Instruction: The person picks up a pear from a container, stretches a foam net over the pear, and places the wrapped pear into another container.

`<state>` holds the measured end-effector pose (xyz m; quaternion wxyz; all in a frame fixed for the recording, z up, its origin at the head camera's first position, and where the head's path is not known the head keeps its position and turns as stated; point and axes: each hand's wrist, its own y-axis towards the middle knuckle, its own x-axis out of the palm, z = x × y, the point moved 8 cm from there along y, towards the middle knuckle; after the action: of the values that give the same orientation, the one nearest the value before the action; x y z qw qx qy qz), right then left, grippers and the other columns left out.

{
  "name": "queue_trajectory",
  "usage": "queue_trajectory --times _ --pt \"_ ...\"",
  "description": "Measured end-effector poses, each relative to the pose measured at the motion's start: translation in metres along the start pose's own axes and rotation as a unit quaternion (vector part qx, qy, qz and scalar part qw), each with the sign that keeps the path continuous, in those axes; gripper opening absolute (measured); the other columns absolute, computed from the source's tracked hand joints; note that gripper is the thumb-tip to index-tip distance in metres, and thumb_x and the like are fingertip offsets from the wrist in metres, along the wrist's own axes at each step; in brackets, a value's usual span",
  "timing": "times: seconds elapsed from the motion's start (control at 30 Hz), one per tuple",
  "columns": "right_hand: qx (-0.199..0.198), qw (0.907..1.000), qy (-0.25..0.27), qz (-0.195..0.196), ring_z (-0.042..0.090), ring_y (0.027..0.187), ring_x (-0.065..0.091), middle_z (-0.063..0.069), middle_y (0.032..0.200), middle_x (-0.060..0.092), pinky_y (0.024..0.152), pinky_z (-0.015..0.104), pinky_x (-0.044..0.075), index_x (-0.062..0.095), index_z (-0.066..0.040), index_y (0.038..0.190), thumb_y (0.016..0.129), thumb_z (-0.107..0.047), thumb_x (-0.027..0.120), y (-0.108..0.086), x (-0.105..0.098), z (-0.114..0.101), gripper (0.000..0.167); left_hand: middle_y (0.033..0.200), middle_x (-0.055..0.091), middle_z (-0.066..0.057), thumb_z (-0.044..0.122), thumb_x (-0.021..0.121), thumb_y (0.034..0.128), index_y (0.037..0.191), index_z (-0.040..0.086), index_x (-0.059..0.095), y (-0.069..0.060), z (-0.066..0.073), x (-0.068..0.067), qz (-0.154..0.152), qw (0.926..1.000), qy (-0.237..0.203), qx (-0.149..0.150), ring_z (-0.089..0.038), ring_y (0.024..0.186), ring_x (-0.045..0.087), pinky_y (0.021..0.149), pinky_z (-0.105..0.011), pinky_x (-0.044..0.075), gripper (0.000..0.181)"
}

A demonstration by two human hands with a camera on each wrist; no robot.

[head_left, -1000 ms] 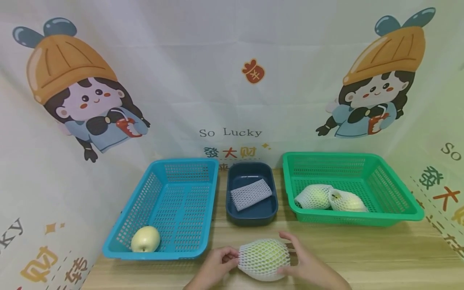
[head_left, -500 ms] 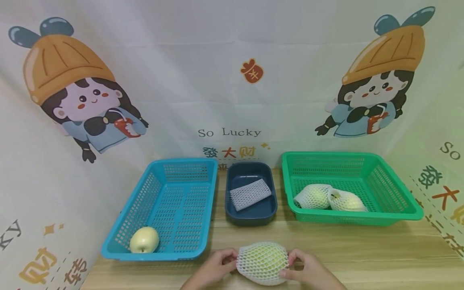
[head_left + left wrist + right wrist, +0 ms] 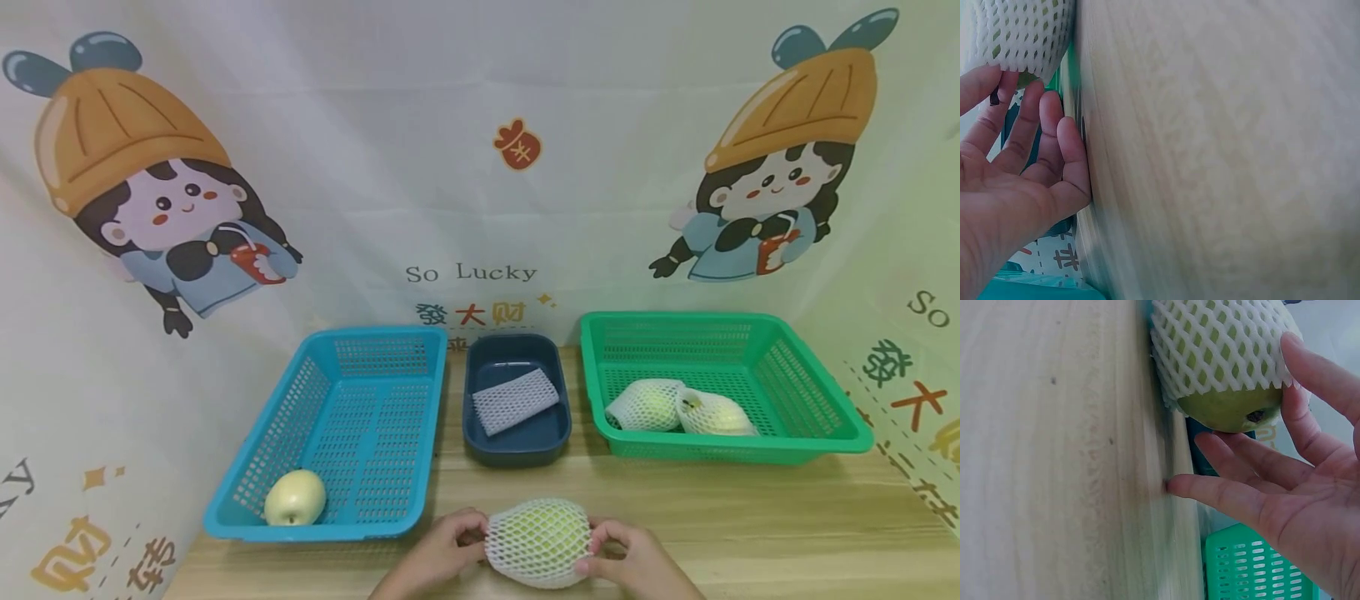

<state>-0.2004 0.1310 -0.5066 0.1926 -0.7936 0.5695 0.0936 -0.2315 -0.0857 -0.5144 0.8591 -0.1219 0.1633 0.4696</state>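
Observation:
A yellow-green pear [image 3: 1229, 407] in a white foam net [image 3: 538, 542] lies on its side at the table's front, between both hands. My left hand [image 3: 453, 542] pinches the net's left edge with thumb and index finger. In the left wrist view the pear's dark stem [image 3: 994, 95] pokes out there, and the other fingers are loosely bent. At the opposite end my right hand [image 3: 626, 554] pinches the net's edge between thumb and index finger. The right wrist view shows the pear's bare end, with a dark blossom scar, past the net's edge.
A blue basket [image 3: 435, 400] at the left holds one bare pale fruit [image 3: 295, 497]. The dark blue bin [image 3: 517, 458] in the middle holds a flat foam net [image 3: 515, 402]. Two netted fruits [image 3: 649, 405] lie in the green basket [image 3: 735, 450] at the right.
My right hand's spread fingers have come in from around the pear to pinch the net's right edge. The left hand keeps its pinch. The head view has shifted slightly.

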Motion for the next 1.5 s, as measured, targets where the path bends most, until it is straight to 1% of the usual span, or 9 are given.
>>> queue_trajectory --times 0.13,0.27,0.5,0.83,0.93,1.07,1.2,1.37,1.5 --pt "0.000 0.9998 0.003 -0.018 0.051 0.124 0.038 0.031 0.133 0.045 0.098 0.064 0.029 0.054 -0.004 0.083 0.077 -0.037 0.073 0.000 -0.001 -0.003 0.038 0.095 0.063 -0.011 0.009 0.059 0.0888 0.089 -0.001 0.063 0.000 -0.001 0.000 0.003 0.9999 -0.001 -0.015 -0.003 0.076 0.054 0.065 -0.018 0.044 0.011" --pt "-0.019 0.9985 0.024 -0.045 0.052 0.127 0.033 0.032 0.136 0.041 0.100 0.066 0.024 0.053 -0.002 0.083 0.081 -0.033 0.070 0.001 -0.002 -0.005 0.035 0.092 0.064 -0.010 0.011 0.059 0.0891 0.090 0.000 0.063 -0.001 -0.001 0.000 0.005 0.9995 -0.009 -0.029 -0.003 0.073 0.053 0.061 -0.019 0.042 0.012" --pt "-0.057 0.9969 0.021 -0.050 0.053 0.126 0.035 0.032 0.134 0.043 0.099 0.069 0.022 0.053 -0.003 0.084 0.084 -0.028 0.067 0.000 -0.006 -0.006 0.029 0.085 0.064 -0.007 0.011 0.060 0.0882 0.092 -0.002 0.062 -0.001 -0.001 0.000 0.003 0.9985 -0.033 -0.044 -0.007 0.073 0.055 0.061 -0.019 0.044 0.014" --pt "-0.079 0.9944 0.036 -0.060 0.054 0.124 0.036 0.033 0.133 0.043 0.098 0.068 0.025 0.052 0.001 0.087 0.085 -0.021 0.065 0.000 -0.009 -0.003 0.025 0.083 0.064 -0.008 0.013 0.059 0.0890 0.094 -0.002 0.062 -0.001 -0.003 0.001 0.001 0.9986 -0.017 -0.051 -0.008 0.070 0.054 0.059 -0.019 0.044 0.016" --pt "-0.081 0.9930 0.046 -0.072 0.049 0.121 0.042 0.032 0.131 0.045 0.098 0.059 0.036 0.050 0.002 0.091 0.088 -0.020 0.063 0.001 -0.010 -0.001 0.025 0.082 0.063 -0.006 0.013 0.058 0.0885 0.095 -0.003 0.062 -0.001 -0.002 0.001 -0.003 0.9987 -0.016 -0.049 -0.008 0.069 0.054 0.058 -0.018 0.043 0.017" --pt "-0.070 0.9883 0.102 -0.089 0.030 0.112 0.054 0.024 0.125 0.050 0.089 0.039 0.049 0.045 0.007 0.107 0.095 -0.020 0.052 0.005 -0.011 0.003 0.031 0.078 0.063 -0.007 0.012 0.058 0.0878 0.092 -0.002 0.063 -0.002 -0.004 0.001 -0.006 0.9986 -0.018 -0.048 -0.008 0.066 0.053 0.054 -0.018 0.042 0.015" --pt "-0.035 0.9843 0.149 -0.087 0.017 0.103 0.055 0.018 0.120 0.051 0.084 0.038 0.049 0.035 0.011 0.125 0.096 -0.018 0.049 0.009 -0.011 0.007 0.043 0.075 0.063 -0.011 0.014 0.059 0.0881 0.088 0.000 0.063 -0.002 -0.004 0.001 -0.008 0.9987 -0.023 -0.044 -0.008 0.063 0.053 0.053 -0.018 0.040 0.015" --pt "-0.013 0.9912 0.115 -0.063 0.017 0.095 0.055 0.017 0.116 0.054 0.074 0.033 0.050 0.042 0.007 0.130 0.092 -0.018 0.056 0.014 -0.009 0.004 0.048 0.076 0.063 -0.015 0.012 0.058 0.0868 0.087 -0.001 0.063 -0.002 -0.003 0.002 -0.014 0.9988 -0.030 -0.036 -0.007 0.063 0.053 0.055 -0.018 0.041 0.013" --pt "-0.005 0.9914 0.106 -0.077 0.017 0.093 0.052 0.015 0.114 0.055 0.070 0.030 0.048 0.047 0.005 0.129 0.090 -0.017 0.057 0.019 -0.005 -0.004 0.045 0.077 0.063 -0.017 0.010 0.057 0.0866 0.086 0.000 0.063 -0.002 -0.004 0.003 -0.020 0.9989 -0.024 -0.033 -0.007 0.063 0.053 0.055 -0.017 0.041 0.012"
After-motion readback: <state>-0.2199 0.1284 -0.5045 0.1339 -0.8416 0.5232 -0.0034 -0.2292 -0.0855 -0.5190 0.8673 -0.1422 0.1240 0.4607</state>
